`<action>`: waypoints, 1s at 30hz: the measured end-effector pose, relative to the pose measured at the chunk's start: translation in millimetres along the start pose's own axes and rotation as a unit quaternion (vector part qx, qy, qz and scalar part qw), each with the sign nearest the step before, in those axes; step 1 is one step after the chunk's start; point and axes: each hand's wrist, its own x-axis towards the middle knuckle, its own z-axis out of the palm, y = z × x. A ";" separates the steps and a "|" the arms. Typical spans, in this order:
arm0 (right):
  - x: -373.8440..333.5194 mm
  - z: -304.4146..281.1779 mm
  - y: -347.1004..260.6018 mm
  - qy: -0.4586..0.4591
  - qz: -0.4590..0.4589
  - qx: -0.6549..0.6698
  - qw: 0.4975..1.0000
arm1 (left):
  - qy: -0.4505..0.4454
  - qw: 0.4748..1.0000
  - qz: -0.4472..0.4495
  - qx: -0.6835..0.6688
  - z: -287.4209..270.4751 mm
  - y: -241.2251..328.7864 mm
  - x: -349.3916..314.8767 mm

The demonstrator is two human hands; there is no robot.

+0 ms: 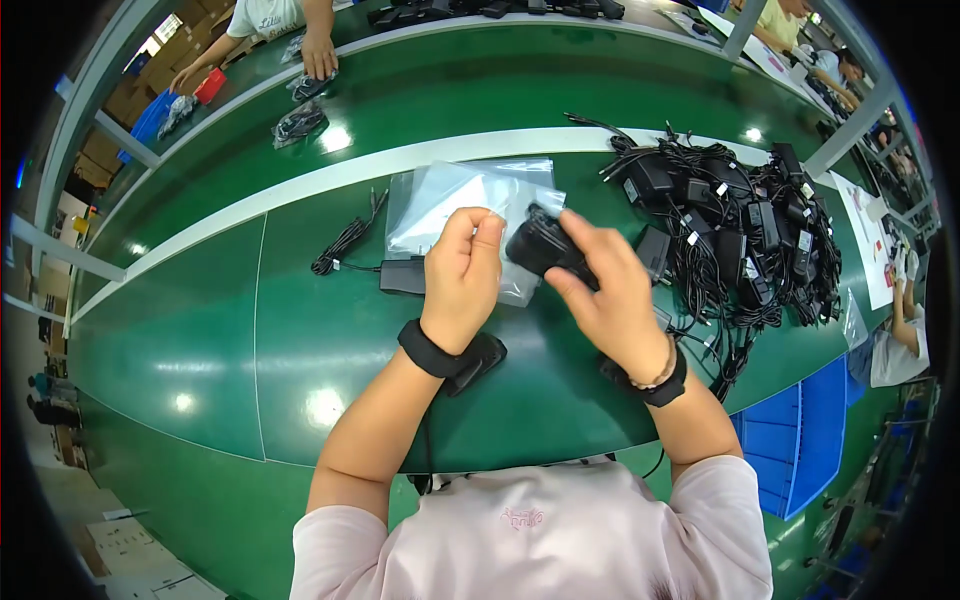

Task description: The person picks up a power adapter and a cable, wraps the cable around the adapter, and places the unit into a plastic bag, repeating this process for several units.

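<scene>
A black power adapter (545,243) is held up in my right hand (615,285), its fingers closed around one end. Close by on the left, my left hand (465,262) is closed in a pinch; whatever lies between its fingertips is too small or hidden to name. Beneath both hands, clear plastic bags (425,205) lie stacked on the green table. Partly covered by my left hand, another black adapter (400,277) rests on the bags' lower left edge. Its bundled cable (345,242) lies to the left.
A large heap of black adapters and cables (730,240) fills the table's right side. A blue crate (795,440) stands beyond the right front edge. Across a white strip (215,225), a co-worker's hand (319,55) touches bagged items; another bagged bundle (300,122) lies nearer.
</scene>
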 end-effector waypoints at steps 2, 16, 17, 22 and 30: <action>-0.6 1.1 -0.1 -0.028 -0.005 -0.011 1.000 | -0.026 1.000 0.011 0.007 1.9 13.7 -2.4; 7.3 -9.6 -2.9 -0.185 -0.034 0.021 0.982 | -0.088 0.915 0.340 0.199 -4.9 21.8 1.0; 8.1 -8.9 -1.8 -0.184 -0.031 0.064 0.980 | -0.107 0.924 0.303 0.208 -6.7 24.8 1.0; 19.4 -19.8 6.2 -0.116 0.375 0.430 0.813 | -0.146 0.957 0.138 0.211 -17.9 38.2 -3.7; -0.3 18.3 -2.6 0.069 0.239 0.306 0.919 | -0.071 0.946 0.259 0.181 10.4 20.2 -17.0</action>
